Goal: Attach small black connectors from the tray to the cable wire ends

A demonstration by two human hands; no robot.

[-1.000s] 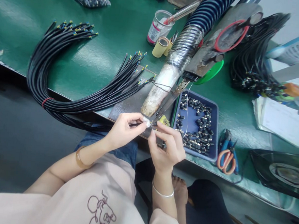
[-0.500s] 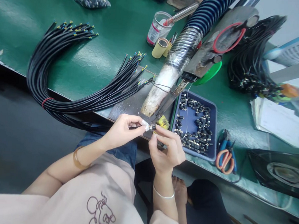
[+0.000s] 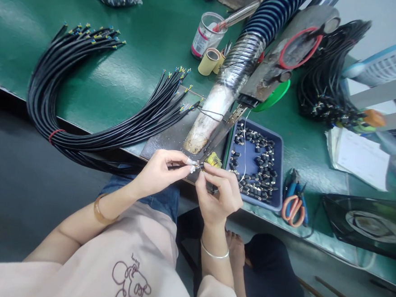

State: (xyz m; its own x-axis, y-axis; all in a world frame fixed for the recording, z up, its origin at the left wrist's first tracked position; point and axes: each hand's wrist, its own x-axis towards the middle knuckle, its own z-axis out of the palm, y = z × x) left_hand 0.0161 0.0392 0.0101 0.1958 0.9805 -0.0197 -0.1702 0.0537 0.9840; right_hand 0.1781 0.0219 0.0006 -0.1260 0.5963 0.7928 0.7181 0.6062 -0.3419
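Observation:
My left hand [image 3: 164, 169] pinches the end of a black cable [image 3: 174, 167] between thumb and index finger; white wrapping covers those fingertips. Facing it, my right hand [image 3: 219, 188] has its thumb and fingers closed on a small black plug insert [image 3: 201, 165]. The cable end and the insert meet under the tip of a soldering iron [image 3: 215, 138]; the exact contact is too small to make out. The other cables of the bundle [image 3: 93, 140], tied with a red band, curve over the table's edge to my left. A yellow sponge-like piece [image 3: 214, 160] lies just behind my right fingers.
A blue tray [image 3: 281, 172] of small black plug inserts stands to the right. Beside it lie pliers with orange and blue handles [image 3: 294, 207]. A fume hose [image 3: 218, 100] hangs above my hands. Behind stand a clear cup [image 3: 200, 42] and a cardboard tube [image 3: 208, 64]. Another person's hand [image 3: 235, 248] rests below.
The whole view has shifted slightly. My right fingers have drawn a little closer round the black insert, near the cable end. My left hand keeps the same grip.

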